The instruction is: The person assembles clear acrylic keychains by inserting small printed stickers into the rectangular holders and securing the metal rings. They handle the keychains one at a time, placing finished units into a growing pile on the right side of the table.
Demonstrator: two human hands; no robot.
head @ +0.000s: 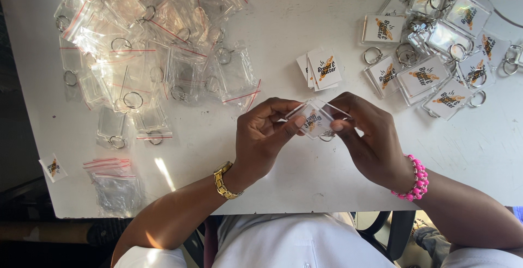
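Both hands meet over the middle of the white table (305,186), and between them is one clear plastic keychain case (315,119) with a small printed card inside. The left hand (264,137) has its grip closed on the left edge of the case, with the thumb on top and the fingers curled under it. The right hand (370,140) is grasping the right edge in the same way, and its fingertips (338,127) press on the corner. The case is a little above the table, tilted, and a metal ring hangs under it. Just behind the hands, a small stack of printed cards (321,70) lies on the table. In the far right corner there is a heap of finished keychains (430,55), each with a card inside and a ring, lying over each other. On the far left is a big pile of clear bagged cases (152,50) with red strips. Near the left edge lies a bunch of empty bags (111,183), and beside it one single card (53,168). A gold watch (224,181) is on the left wrist and a pink bead bracelet (417,180) on the right wrist.
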